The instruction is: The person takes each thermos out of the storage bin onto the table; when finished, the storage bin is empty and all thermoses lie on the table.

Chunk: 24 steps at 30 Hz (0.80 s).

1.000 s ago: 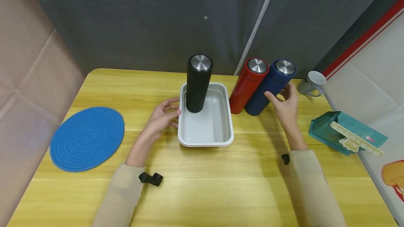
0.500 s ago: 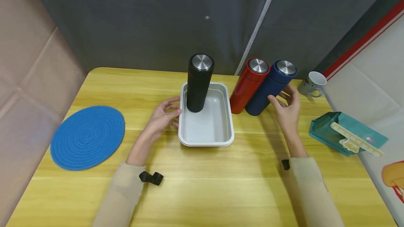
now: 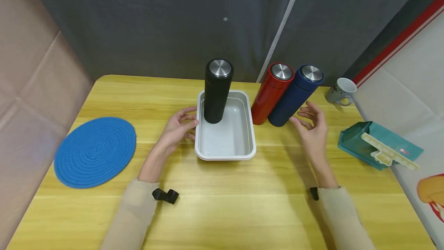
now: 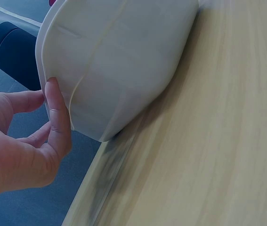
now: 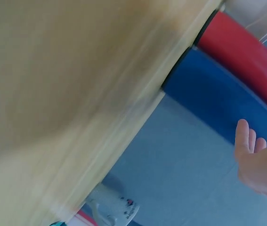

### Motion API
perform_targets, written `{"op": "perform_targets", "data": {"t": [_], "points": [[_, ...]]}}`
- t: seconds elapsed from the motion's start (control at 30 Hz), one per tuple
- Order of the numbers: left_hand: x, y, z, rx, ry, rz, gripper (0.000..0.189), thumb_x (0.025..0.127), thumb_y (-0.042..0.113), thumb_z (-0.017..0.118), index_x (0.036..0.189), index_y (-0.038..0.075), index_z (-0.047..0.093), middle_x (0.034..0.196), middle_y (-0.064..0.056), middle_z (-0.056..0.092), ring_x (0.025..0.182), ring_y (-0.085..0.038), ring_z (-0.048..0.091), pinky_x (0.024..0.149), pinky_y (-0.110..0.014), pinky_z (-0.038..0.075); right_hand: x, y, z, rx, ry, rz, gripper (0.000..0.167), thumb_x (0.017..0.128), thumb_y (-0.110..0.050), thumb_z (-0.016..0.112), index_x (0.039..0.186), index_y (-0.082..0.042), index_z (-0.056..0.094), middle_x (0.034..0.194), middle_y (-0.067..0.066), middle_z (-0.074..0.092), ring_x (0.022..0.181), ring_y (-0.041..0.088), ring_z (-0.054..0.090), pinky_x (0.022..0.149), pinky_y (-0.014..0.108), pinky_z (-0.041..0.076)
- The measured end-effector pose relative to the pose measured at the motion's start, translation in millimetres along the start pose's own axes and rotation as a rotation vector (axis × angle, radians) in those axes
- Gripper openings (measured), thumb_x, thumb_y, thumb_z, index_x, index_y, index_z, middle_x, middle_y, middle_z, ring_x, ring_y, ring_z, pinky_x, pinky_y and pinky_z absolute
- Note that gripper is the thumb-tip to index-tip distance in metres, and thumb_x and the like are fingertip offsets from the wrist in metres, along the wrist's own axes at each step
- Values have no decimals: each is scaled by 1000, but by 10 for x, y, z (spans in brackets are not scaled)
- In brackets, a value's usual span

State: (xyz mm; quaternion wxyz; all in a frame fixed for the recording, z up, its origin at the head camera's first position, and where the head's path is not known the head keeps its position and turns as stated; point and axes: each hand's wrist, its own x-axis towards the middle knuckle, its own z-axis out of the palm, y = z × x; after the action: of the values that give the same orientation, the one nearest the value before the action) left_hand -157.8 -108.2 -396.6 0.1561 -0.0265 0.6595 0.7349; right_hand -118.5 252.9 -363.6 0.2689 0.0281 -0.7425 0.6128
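Note:
A black thermos flask (image 3: 217,92) with a steel-topped lid stands upright in a deep light-grey tray (image 3: 226,147). My left hand (image 3: 177,128) touches the tray's left side; in the left wrist view its fingertips (image 4: 53,84) rest at the rim and outer wall, none of them over the inside. Right of the tray, a red thermos flask (image 3: 271,95) and a blue thermos flask (image 3: 295,97) stand side by side. My right hand (image 3: 312,130) is just right of the blue flask's lower part, its fingers loosely bent and holding nothing. Whether the thumb still brushes the flask I cannot tell.
A patterned mug (image 3: 340,91) stands at the back right corner. A teal dustpan-like holder with a cream clip (image 3: 379,146) lies at the right edge. On the left lies a round blue woven mat (image 3: 96,152). A dark curtain (image 3: 156,26) hangs behind the wooden table (image 3: 236,203).
My right hand has let go of the blue flask and drawn down and back from it. The left hand, tray and flasks have stayed in place.

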Motion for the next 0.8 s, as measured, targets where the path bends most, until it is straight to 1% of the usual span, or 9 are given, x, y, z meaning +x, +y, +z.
{"op": "perform_targets", "data": {"t": [0.13, 0.27, 0.4, 0.53, 0.67, 0.73, 0.8], "points": [[1, 0, -3, -4, 0, 0, 51, 93, 2, 61, 141, 10, 45, 113, -12, 52, 80, -18, 58, 57, -29, 58, -95, -93, 108, -7, -89, -34, 55, 79, 15, 69, 130, 12, 47, 114, 34, 50, 101, 33, 55, 83, 20, 53], [5, -1, -1, 3, 0, 0, 51, 93, 2, 61, 141, 10, 45, 114, -12, 52, 80, -18, 59, 58, -31, 58, -145, -205, 249, -47, -231, -53, 59, 79, 18, 68, 132, 14, 42, 117, 33, 50, 104, 31, 53, 88, 27, 53], [4, 3, 4, 9, -2, 2, 51, 93, 2, 61, 141, 10, 45, 114, -13, 52, 81, -18, 59, 60, -33, 59, -138, -336, 415, -89, -356, -68, 62, 79, 16, 69, 133, 13, 39, 121, 31, 49, 108, 37, 51, 91, 39, 53], [-6, 7, 10, 9, -5, 4, 53, 92, 2, 61, 142, 9, 44, 115, -13, 52, 81, -19, 59, 61, -33, 59, -108, -444, 590, -109, -430, -71, 62, 79, 13, 71, 133, 13, 40, 123, 30, 50, 109, 42, 50, 91, 49, 51], [-5, 0, 7, 4, -6, 6, 53, 92, 2, 61, 142, 10, 44, 114, -12, 52, 81, -21, 59, 61, -34, 59, -64, -452, 772, -105, -500, -52, 64, 79, 11, 73, 134, 12, 39, 124, 29, 49, 110, 42, 51, 92, 54, 49], [-4, -3, 4, 8, -5, 6, 52, 93, 2, 61, 142, 10, 44, 115, -12, 52, 82, -22, 59, 61, -35, 59, -21, -367, 873, -93, -528, -52, 66, 79, 9, 74, 135, 10, 39, 126, 29, 49, 111, 41, 51, 92, 55, 49], [-3, -2, 4, 8, -1, 3, 52, 93, 2, 61, 141, 10, 45, 115, -12, 52, 83, -22, 59, 62, -35, 59, 35, -270, 974, -87, -556, -52, 68, 79, 5, 76, 137, 7, 39, 129, 25, 49, 112, 37, 51, 93, 52, 49]]}}
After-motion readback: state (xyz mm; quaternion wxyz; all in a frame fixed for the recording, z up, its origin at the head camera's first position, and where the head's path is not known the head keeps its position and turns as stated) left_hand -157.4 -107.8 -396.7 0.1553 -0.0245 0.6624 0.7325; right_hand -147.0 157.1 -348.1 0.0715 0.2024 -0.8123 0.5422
